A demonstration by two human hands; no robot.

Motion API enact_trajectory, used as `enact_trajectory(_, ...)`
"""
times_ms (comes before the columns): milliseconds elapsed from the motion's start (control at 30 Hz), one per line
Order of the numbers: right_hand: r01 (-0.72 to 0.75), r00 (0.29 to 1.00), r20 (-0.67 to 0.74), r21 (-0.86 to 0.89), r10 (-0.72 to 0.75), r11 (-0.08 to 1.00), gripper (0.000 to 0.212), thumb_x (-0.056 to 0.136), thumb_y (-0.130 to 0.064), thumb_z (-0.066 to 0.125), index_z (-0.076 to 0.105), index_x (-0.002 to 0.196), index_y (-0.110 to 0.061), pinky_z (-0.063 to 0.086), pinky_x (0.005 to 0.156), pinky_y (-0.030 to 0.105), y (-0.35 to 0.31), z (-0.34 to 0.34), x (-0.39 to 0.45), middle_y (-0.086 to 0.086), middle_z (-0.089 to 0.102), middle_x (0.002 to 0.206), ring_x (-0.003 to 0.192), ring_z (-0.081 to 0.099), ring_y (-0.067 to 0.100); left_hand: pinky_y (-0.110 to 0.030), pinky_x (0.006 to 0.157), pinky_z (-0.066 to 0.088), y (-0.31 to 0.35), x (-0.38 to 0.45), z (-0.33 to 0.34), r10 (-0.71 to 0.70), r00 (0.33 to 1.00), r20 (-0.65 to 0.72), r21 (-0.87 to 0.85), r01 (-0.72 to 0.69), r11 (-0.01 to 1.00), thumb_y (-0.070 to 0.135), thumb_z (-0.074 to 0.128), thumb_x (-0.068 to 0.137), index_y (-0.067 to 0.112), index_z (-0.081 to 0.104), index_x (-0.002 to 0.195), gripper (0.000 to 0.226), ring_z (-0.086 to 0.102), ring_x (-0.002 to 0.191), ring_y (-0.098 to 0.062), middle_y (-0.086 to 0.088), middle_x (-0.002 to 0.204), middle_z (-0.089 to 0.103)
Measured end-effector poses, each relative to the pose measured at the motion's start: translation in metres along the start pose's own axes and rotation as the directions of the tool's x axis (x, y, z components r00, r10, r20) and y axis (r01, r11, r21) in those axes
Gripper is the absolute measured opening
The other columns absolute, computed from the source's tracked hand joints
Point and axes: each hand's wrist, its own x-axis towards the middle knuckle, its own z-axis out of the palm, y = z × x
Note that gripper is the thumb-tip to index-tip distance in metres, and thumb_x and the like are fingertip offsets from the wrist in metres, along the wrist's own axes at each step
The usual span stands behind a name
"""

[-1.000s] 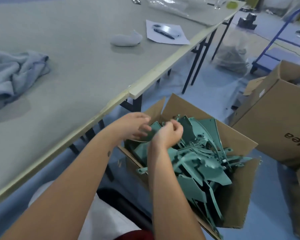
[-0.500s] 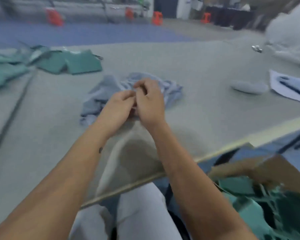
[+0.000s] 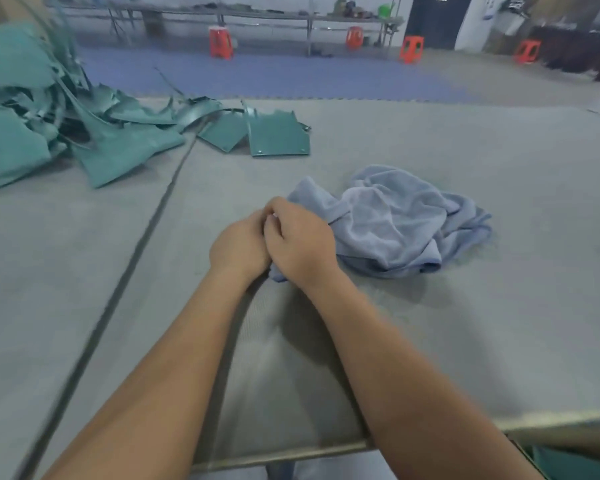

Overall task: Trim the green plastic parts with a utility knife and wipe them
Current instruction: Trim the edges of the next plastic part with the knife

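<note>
hands: left hand (image 3: 239, 245) and right hand (image 3: 300, 242) pressed together, fingers curled, contents hidden | green plastic parts (image 3: 118, 133): 10 o'clock, well apart | cloth (image 3: 395, 220): 3 o'clock, touching

No legible text — no labels, brands, numbers or signs anywhere.

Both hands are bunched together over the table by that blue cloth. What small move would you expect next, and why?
Probably parting the hands and reaching for a green plastic part. The left hand and right hand are pressed together at the near edge of the crumpled blue towel; whether they hold anything is hidden. No knife shows, and the pile of green plastic parts lies apart, far left.
</note>
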Motion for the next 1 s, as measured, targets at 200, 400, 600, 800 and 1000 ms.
enact_trajectory(200, -0.17, 0.984, 0.06, 0.051, 0.166, 0.984, 0.072, 0.085, -0.047, 0.062, 0.032, 0.145, -0.02, 0.046, 0.072, 0.031, 0.02, -0.018, 0.006, 0.004, 0.068, 0.102, 0.095, 0.063, 0.023, -0.032, 0.059, 0.044, -0.006, -0.002, 0.002, -0.094, 0.974, -0.207, -0.625, -0.058, 0.778, 0.02, 0.057, 0.087, 0.018, 0.057, 0.08, 0.008, 0.055, 0.067, -0.018, 0.003, 0.069, 0.06)
enact_trajectory(400, -0.37, 0.895, 0.374, 0.315, 0.244, 0.874, 0.1, 0.063, -0.045, 0.084, 0.029, 0.145, -0.026, 0.051, 0.092, 0.036, 0.033, -0.033, 0.012, -0.006, 0.057, 0.125, 0.111, 0.057, 0.017, -0.019, 0.068, 0.053, 0.005, -0.007, -0.001, 0.039, 0.985, -0.17, -0.875, -0.17, 0.454, 0.005, 0.056, 0.094, 0.016, 0.064, 0.102, 0.016, 0.065, 0.077, -0.004, 0.005, 0.088, 0.067)
enact_trajectory(600, -0.188, 0.94, -0.272, 0.097, 0.208, 0.977, 0.034, 0.079, -0.018, 0.06, 0.05, 0.11, -0.013, 0.033, 0.042, 0.027, 0.036, -0.036, 0.012, -0.008, 0.054, 0.069, 0.059, 0.051, 0.016, -0.031, 0.093, 0.053, 0.004, -0.01, -0.002, 0.189, 0.98, -0.053, -0.915, -0.124, 0.383, 0.014, 0.059, 0.095, 0.027, 0.056, 0.121, 0.029, 0.065, 0.107, -0.014, -0.002, 0.11, 0.069)
enact_trajectory(800, -0.193, 0.894, -0.438, -0.179, 0.098, 0.965, 0.043, 0.088, -0.019, 0.046, 0.046, 0.131, -0.022, 0.028, 0.052, 0.021, 0.072, -0.081, 0.058, 0.003, 0.061, 0.088, 0.074, 0.055, 0.023, -0.021, 0.089, 0.05, 0.001, -0.005, 0.005, 0.029, 0.998, 0.056, -0.819, 0.03, 0.573, 0.028, 0.064, 0.092, 0.03, 0.055, 0.123, 0.032, 0.067, 0.096, -0.005, 0.001, 0.107, 0.07)
enact_trajectory(1000, -0.357, 0.917, 0.004, -0.434, 0.398, 0.827, 0.066, 0.09, -0.02, 0.048, 0.023, 0.15, -0.03, 0.045, 0.078, 0.038, 0.097, -0.097, 0.066, 0.015, 0.062, 0.12, 0.107, 0.06, 0.033, -0.022, 0.088, 0.054, 0.002, 0.002, 0.007, -0.066, 0.995, 0.07, -0.867, 0.094, 0.49, 0.015, 0.058, 0.095, 0.02, 0.058, 0.118, 0.024, 0.07, 0.089, -0.012, -0.003, 0.097, 0.072)
